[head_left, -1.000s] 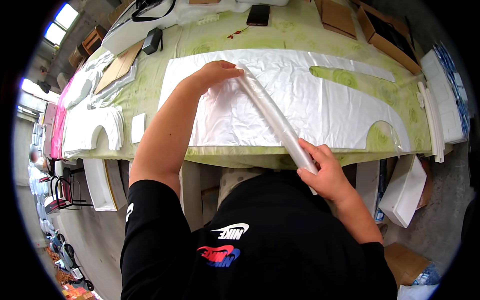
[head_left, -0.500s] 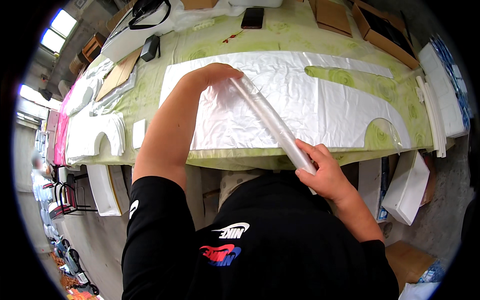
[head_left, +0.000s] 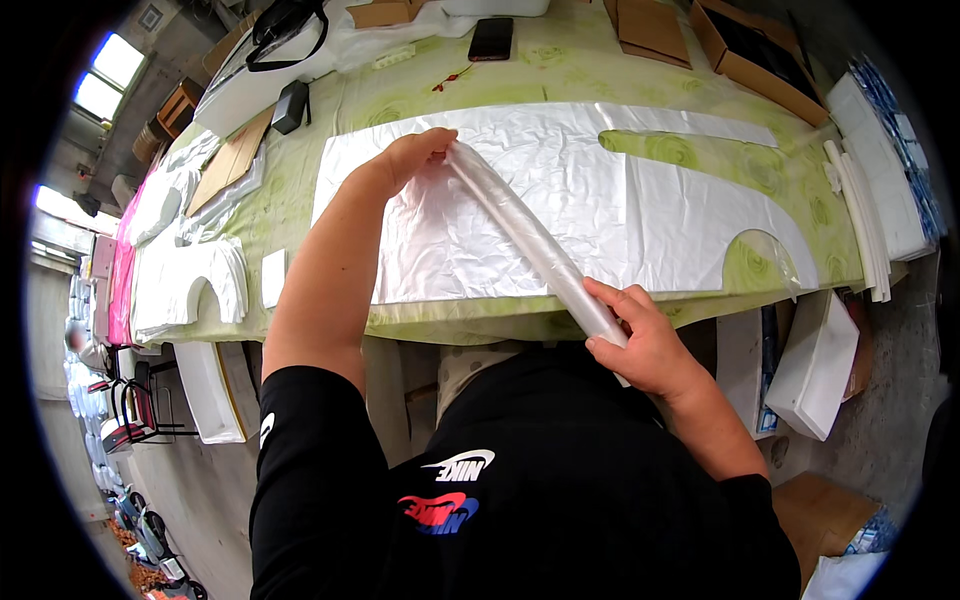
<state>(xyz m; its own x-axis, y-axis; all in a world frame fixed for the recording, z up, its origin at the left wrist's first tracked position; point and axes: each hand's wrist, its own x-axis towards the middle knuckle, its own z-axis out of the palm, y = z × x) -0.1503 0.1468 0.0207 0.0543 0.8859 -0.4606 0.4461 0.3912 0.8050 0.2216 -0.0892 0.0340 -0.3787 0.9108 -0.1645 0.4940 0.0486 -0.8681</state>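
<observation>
**Workshop tabletop: clear film roll held across a cut white sheet**

Head view, sole entry.

Workshop setting: a long tabletop (head_left: 520,75) under a pale green patterned cloth, with windows at the far left and cartons on the floor at the right.

Item 1. Clear plastic roll (head_left: 530,245), a thin, glossy, translucent tube. We hold it slanting from the far middle of the tabletop back toward our body, just above the white sheet (head_left: 600,200).

Item 2. Left hand (head_left: 410,155): fingers curled over the far end of the roll, pinching it closed at the tip.

Item 3. Right hand (head_left: 640,340): wrapped shut around the near end, at the tabletop's front edge.

Item 4. White sheet: crinkled, flat on the cloth, with a long slot cut at its upper right and a rounded notch at its lower right.

Step in hand, as we judge it: the film is being rolled or drawn taut between our two hands over the sheet. The next move likely calls for an even pull from both ends so the tube neither slackens nor twists.

Sundries: a black phone (head_left: 491,38) at the far edge; cardboard boxes (head_left: 750,50) at the far right; white foam cut-outs (head_left: 195,285) at the left; a brown card piece (head_left: 230,160) beside them.
</observation>
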